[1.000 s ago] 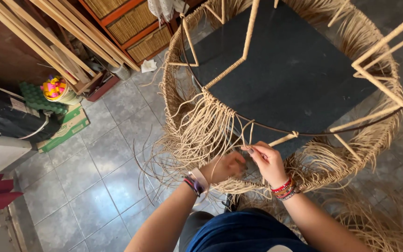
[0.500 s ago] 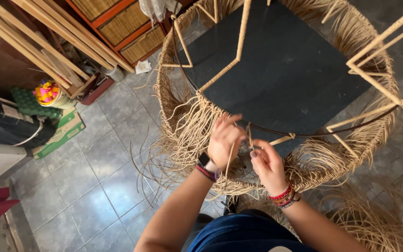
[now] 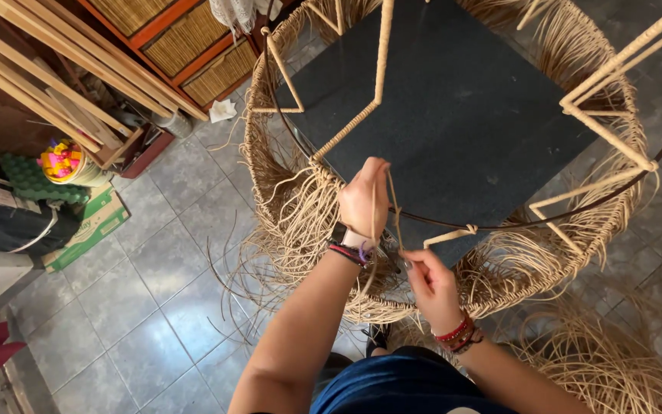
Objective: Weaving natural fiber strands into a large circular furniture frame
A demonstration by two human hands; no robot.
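A round wire frame [image 3: 576, 208] wrapped in tan rattan fibre stands on a dark square board [image 3: 453, 115], with loose strands [image 3: 300, 222] hanging all around its edge. My left hand [image 3: 363, 198] is raised over the near rim, closed on a thin rattan strand [image 3: 393, 207] that runs down from it. My right hand [image 3: 432, 285] sits lower and closer to me, pinching the same strand just below the metal ring. Both wrists wear bracelets.
Wooden slats [image 3: 47, 69] lean at the left beside a cabinet with woven panels [image 3: 185, 38]. A colourful tub [image 3: 63, 162], a green cardboard box [image 3: 90, 226] and a dark bag [image 3: 1, 222] lie on the tiled floor. More loose fibre [image 3: 614, 360] is piled at the lower right.
My left hand has risen from the lower rim up to the ring, pulling the strand upward. My right hand stayed low at the rim.
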